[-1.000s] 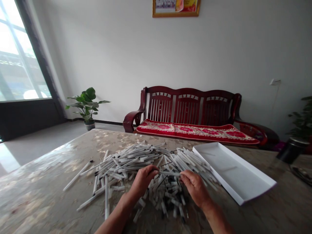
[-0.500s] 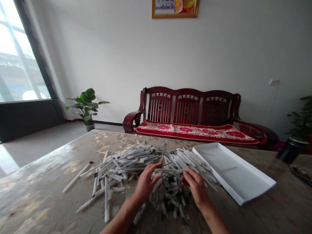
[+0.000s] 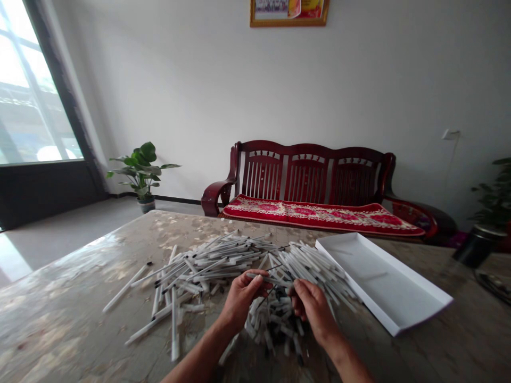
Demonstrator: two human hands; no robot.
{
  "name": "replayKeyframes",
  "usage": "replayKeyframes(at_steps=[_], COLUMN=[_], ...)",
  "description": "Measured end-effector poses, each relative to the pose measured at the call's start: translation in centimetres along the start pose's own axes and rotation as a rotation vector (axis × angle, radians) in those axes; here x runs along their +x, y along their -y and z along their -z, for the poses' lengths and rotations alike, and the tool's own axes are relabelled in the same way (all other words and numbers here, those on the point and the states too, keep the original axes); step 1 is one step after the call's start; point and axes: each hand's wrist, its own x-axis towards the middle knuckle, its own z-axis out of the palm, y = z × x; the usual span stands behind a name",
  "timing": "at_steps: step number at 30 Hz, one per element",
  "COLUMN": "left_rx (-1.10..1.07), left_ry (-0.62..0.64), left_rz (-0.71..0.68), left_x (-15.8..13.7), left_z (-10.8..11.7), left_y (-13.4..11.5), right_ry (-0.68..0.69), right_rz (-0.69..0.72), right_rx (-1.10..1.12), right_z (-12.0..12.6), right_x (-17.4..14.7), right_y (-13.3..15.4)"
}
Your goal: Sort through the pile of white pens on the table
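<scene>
Between my hands a thin whitish pen (image 3: 275, 280) lies nearly level above the heap. My left hand (image 3: 242, 298) is closed, thumb and fingers pinching its left part. Thumb and fingers of my right hand (image 3: 313, 306) are closed at the pen's right end, whose tip they hide. Beyond my left hand spreads a loose pile of white pens (image 3: 215, 260) with dark ends. More white pens (image 3: 315, 266) lie roughly side by side beyond my right hand. Below and between my hands sits a heap of short whitish and black pen caps (image 3: 275, 324).
A shallow white box lid or tray (image 3: 393, 282) stands on the patterned table (image 3: 72, 319) at the right, with its near corner towards me. Past the table are a dark red wooden bench (image 3: 307, 175) and a potted plant (image 3: 143, 170). A black container (image 3: 477, 247) stands far right.
My left hand's fingers have closed round the pen's left part, where they were spread beside it. The right hand has moved slightly left and down, and the pen now tilts down to the right.
</scene>
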Motion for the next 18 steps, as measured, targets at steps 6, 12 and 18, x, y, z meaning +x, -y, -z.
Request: replayKeyframes(at_steps=[6, 12, 18], left_rx=[-0.046, -0.071, -0.063], left_ry=[-0.127, -0.178, -0.161], left_rz=[0.028, 0.029, 0.023], left_x=[0.10, 0.21, 0.24], left_z=[-0.17, -0.16, -0.25], left_y=[-0.02, -0.12, -0.21], right_ry=[-0.062, -0.139, -0.084], right_rz=[0.238, 0.356, 0.164], right_rx=[-0.252, -0.311, -0.189], right_z=[-0.39, -0.51, -0.68], right_x=[0.13, 0.17, 0.23], right_y=[-0.56, -0.49, -0.92])
